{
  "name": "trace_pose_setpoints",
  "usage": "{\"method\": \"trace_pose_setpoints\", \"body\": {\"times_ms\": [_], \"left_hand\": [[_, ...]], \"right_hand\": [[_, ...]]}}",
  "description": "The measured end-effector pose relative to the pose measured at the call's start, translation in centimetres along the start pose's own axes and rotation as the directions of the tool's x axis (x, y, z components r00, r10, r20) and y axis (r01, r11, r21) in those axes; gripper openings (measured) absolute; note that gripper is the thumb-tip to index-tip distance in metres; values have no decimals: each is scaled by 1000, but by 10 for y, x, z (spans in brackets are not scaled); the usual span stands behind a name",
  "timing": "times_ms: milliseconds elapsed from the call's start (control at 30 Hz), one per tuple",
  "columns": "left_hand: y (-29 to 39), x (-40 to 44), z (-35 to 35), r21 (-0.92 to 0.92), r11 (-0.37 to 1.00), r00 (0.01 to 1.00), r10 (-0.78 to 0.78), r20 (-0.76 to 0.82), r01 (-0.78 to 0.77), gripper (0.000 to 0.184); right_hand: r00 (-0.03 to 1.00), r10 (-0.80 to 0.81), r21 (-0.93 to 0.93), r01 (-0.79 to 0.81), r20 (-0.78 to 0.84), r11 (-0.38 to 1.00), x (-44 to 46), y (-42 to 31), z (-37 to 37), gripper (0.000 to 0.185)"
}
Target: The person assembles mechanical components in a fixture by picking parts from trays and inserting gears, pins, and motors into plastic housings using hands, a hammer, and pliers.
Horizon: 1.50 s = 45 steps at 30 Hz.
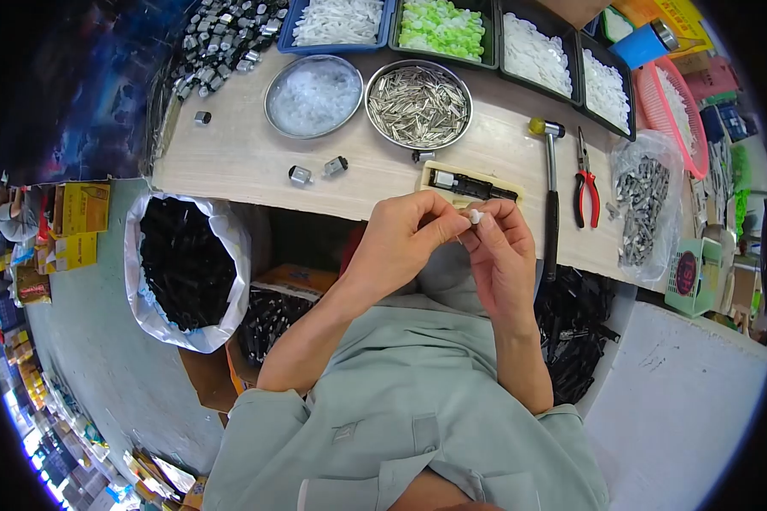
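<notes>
My left hand (405,238) and my right hand (501,251) meet at the table's front edge, fingertips nearly touching. Between the pinched fingers is a small white plastic piece (475,217), its exact kind too small to make out. Just beyond the hands lies a cream fixture (513,185) with a black plastic housing (473,185) in it. A small silver motor (441,179) sits at the housing's left end. Another small motor (423,157) rests behind the fixture. To the left, two loose motors (300,175) lie on the tabletop.
A round bowl of metal shafts (419,104) and a bowl of clear, whitish material (314,96) stand behind. Bins of white and green pieces (441,30) line the back. A hammer (551,187), red-handled pliers (585,192) and a bag of metal parts (645,204) are at right.
</notes>
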<state>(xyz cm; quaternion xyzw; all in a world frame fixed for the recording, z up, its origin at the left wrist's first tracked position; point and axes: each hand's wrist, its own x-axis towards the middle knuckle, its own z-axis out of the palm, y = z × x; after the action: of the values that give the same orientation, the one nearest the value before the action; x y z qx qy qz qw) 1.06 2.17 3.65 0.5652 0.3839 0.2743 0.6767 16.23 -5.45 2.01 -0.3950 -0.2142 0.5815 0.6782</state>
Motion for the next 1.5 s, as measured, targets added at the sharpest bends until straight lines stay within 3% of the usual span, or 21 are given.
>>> {"method": "trace_pose_setpoints", "body": {"times_ms": [133, 233, 333, 433, 533, 667, 767, 933, 1033, 1133, 1233, 1300, 1433, 1500], "left_hand": [[0, -2, -5, 45, 998, 998, -40, 44, 38, 20], [4, -3, -12, 167, 986, 996, -33, 88, 18, 20], [15, -4, -18, 244, 969, 984, -80, 161, 39, 21], [7, -3, -21, -42, 984, 962, -161, 222, 175, 22], [-6, -4, -15, -273, 956, 984, -62, 170, 108, 21], [-13, -8, -13, -305, 946, 990, -70, 125, 106, 20], [-12, -9, -14, -272, 953, 986, -95, 139, 130, 19], [-11, -10, -3, -273, 955, 992, -91, 91, 113, 17], [-6, -7, -7, -191, 969, 980, -131, 149, 159, 17], [-3, -1, -6, -240, 954, 979, -152, 138, 182, 16], [2, 1, -11, -227, 971, 994, -86, -64, 69, 15], [2, -10, -26, -48, 999, 973, 10, -230, -21, 13], [-34, -54, -54, 184, 980, 929, -7, -369, 81, 11], [-79, -65, -74, 484, 872, 899, 148, -411, 78, 8]], "right_hand": [[1000, -5, -62, 5, 2, 998, -2, -1, -1, 12], [997, -43, -253, 57, 63, 966, -2, -5, -7, 11], [981, -2, -580, 118, 196, 806, -3, -16, -18, 9], [966, -67, -562, 201, 250, 802, -5, -17, -14, 8], [846, -344, -630, 533, 407, 565, -6, -1, -12, 14], [734, -350, -724, 663, 581, 188, -7, -8, -1, 22], [780, -359, -720, 618, 512, 315, -7, -7, -2, 24], [766, -349, -756, 623, 539, 200, -1, -13, 0, 25], [756, -338, -750, 637, 561, 179, 1, -15, -3, 26], [722, -329, -739, 667, 609, 94, 9, -21, -6, 27], [715, -329, -772, 630, 617, -78, 26, -24, -11, 27], [738, -310, -800, 566, 599, -200, 39, -26, -14, 23], [741, -279, -791, 556, 611, -256, 56, -24, -18, 21], [761, -239, -797, 557, 603, -235, 59, -23, -19, 21]]}}
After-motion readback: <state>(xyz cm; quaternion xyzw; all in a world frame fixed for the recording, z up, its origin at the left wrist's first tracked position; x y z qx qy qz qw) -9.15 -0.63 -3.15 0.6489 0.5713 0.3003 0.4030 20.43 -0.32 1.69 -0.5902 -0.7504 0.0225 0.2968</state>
